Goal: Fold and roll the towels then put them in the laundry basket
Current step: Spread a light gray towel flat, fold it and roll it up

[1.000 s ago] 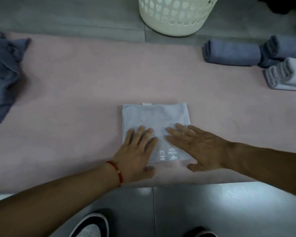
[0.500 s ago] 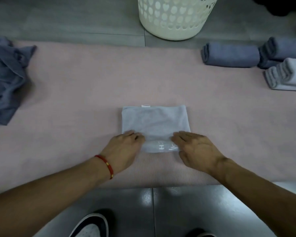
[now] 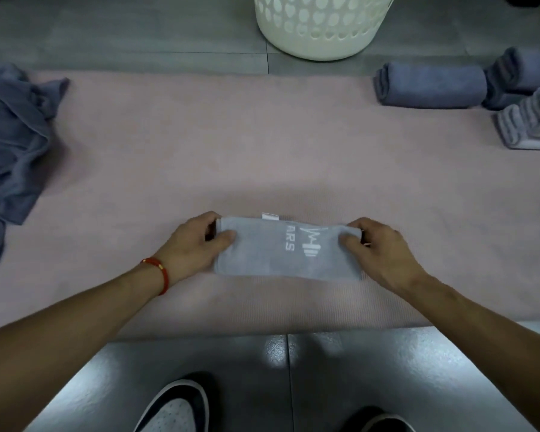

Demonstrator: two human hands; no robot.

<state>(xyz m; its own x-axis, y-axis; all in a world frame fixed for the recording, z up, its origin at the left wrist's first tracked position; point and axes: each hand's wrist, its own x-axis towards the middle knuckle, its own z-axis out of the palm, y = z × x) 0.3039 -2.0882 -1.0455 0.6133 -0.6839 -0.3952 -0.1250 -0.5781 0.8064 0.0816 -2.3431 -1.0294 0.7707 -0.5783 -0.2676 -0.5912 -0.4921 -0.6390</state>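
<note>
Terrycloth, light and limp by the look of it: the pale blue towel (image 3: 289, 255) lies part-rolled on the pink mat (image 3: 262, 151) near its front edge, white lettering uppermost. Left hand (image 3: 194, 246) and right hand (image 3: 379, 249) each pinch one end of the roll, fingers curled over the top and thumbs on the near face. Holding both ends seems wise, since soft cloth would likely sag or unwind if slack. 3 finished rolls (image 3: 430, 85) sit far right; the perforated cream laundry basket (image 3: 320, 29) stands beyond the mat; crumpled dark towels (image 3: 10, 135) wait left.
</note>
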